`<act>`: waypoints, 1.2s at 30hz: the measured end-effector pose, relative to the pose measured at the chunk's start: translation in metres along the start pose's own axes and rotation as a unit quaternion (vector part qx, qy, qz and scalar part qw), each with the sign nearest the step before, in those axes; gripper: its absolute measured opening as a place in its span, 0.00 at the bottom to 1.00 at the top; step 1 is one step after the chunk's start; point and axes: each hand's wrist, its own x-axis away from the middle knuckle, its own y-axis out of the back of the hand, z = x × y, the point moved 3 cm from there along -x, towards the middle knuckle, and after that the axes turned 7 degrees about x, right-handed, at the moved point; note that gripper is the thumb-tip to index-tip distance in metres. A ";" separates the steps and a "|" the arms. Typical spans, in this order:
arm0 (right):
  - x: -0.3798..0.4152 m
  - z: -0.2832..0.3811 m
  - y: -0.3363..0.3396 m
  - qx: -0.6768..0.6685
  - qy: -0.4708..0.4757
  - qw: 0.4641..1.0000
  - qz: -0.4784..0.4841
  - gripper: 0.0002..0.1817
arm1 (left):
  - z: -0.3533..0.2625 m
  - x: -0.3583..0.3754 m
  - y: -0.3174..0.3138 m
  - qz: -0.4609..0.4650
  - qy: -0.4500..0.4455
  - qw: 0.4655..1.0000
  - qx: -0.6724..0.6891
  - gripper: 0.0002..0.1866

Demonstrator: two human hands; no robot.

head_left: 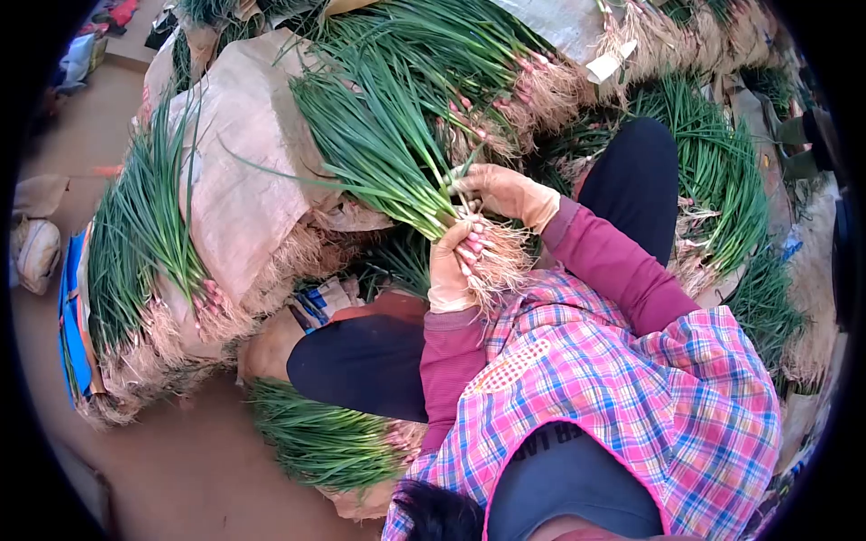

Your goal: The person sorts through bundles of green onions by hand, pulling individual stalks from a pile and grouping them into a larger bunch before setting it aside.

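Onion bunch, probably light and easily bruised, suits holding near its bulbs, where left hand grips; right hand seemingly pinches a stalk.

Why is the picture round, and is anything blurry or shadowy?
Head view: black corners ring a round picture, probably from a wide lens; head view: light looks soft, with no hard shadow across the pale sheet; head view: the spring onion bunch looks fairly clear, the upper-left edge softer.

L hand grips onion bunch, R hand at stems.
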 end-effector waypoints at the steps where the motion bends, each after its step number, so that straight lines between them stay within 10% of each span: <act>1: -0.004 0.004 0.001 0.053 0.015 0.997 -0.046 0.12 | 0.000 -0.002 0.003 -0.007 -0.012 1.000 -0.023 0.12; 6: -0.020 0.001 0.000 0.345 0.140 0.890 -0.263 0.18 | 0.003 -0.005 0.006 -0.021 -0.023 0.998 -0.052 0.09; 10: -0.012 -0.007 -0.010 0.189 0.015 0.944 -0.269 0.06 | 0.003 -0.005 0.006 -0.011 -0.031 0.999 -0.034 0.09; 15: -0.016 -0.028 0.004 -0.092 0.016 0.971 -0.220 0.07 | -0.001 -0.003 0.002 0.026 0.001 0.999 0.038 0.15; 19: -0.024 -0.018 0.030 -0.065 0.117 0.938 -0.320 0.06 | -0.003 0.007 -0.013 0.096 -0.069 0.980 0.157 0.16; 22: -0.020 -0.021 0.041 0.270 0.088 0.929 -0.237 0.09 | -0.019 0.021 -0.012 0.121 -0.121 0.977 0.131 0.19; 23: -0.015 -0.023 0.033 0.653 0.192 0.725 -0.102 0.16 | -0.026 0.029 -0.026 0.060 -0.153 0.980 0.117 0.19; 27: -0.020 0.046 0.024 0.741 0.135 0.525 -0.396 0.17 | -0.024 0.017 -0.011 0.139 -0.112 0.961 0.209 0.15; 30: -0.033 0.056 0.039 0.740 0.130 0.570 -0.333 0.08 | -0.037 0.031 -0.031 0.196 -0.139 0.939 0.245 0.14; 33: 0.012 0.098 0.024 0.389 0.129 0.881 -0.236 0.08 | -0.040 0.032 -0.016 0.151 -0.142 0.952 0.226 0.18; 36: 0.118 0.150 0.027 0.297 0.240 0.867 -0.319 0.08 | -0.033 0.023 -0.010 0.110 -0.014 0.966 0.236 0.18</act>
